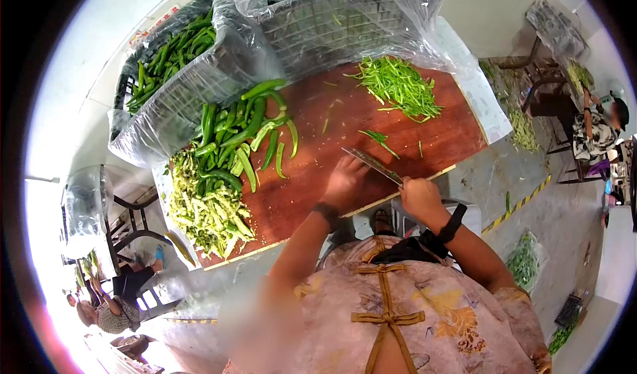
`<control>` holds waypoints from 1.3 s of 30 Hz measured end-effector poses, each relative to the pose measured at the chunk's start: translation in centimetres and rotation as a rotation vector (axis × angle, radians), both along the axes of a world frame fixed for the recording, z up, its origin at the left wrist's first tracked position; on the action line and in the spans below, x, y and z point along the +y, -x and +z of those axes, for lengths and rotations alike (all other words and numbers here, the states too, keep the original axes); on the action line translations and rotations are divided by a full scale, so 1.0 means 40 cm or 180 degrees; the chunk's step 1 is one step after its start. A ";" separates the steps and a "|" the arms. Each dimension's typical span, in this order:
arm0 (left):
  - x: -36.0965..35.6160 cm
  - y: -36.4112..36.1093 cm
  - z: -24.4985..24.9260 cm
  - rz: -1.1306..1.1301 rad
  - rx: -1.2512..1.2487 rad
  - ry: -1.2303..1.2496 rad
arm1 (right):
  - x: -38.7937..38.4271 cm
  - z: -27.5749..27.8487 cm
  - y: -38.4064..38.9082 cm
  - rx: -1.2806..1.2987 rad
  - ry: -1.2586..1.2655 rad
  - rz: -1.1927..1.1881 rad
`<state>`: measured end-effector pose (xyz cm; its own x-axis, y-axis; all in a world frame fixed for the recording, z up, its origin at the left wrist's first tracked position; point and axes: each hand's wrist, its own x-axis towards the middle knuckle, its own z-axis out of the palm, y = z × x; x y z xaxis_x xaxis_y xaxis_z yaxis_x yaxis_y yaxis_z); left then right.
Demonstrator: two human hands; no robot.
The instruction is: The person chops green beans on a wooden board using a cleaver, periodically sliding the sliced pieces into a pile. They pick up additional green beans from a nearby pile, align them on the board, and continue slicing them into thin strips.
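My right hand (419, 196) is wrapped round the handle of a knife (373, 164), whose blade points up and left over the red-brown board (305, 175). Beside the blade, my left hand (345, 183) rests on the board near its front edge; its fingers are partly spread and nothing shows in them. Just beyond the knife lies a small bunch of cut green strips (381, 143). A pile of green shreds (401, 88) is at the back right. Whole and split green peppers (232, 132) lie on the left, beside a heap of pale seedy cores (202, 208).
Behind the board stand a plastic-lined crate of green peppers (174, 55) and another lined crate (338, 25). One person (590, 125) is at the far right, another (116, 313) at the lower left. A bag of greens (524, 261) lies on the floor at right.
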<state>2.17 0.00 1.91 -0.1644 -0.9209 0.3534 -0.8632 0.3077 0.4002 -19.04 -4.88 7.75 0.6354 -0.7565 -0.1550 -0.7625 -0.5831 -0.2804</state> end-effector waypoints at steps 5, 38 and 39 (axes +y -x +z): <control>-0.004 -0.003 -0.001 -0.0034 0.0125 0.0163 | -0.010 -0.020 -0.035 -0.0072 -0.0027 0.0141; 0.007 0.002 0.000 0.0264 0.0082 0.0357 | -0.022 -0.023 -0.036 -0.0152 0.0199 0.0221; 0.006 0.002 -0.002 0.0265 0.0033 0.0328 | -0.017 -0.023 -0.030 -0.0174 0.0216 0.0217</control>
<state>2.10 0.23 1.83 -0.0849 -0.8899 0.4482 -0.8835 0.2752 0.3791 -17.85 -5.55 6.84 0.6919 -0.7188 -0.0685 -0.7050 -0.6521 -0.2786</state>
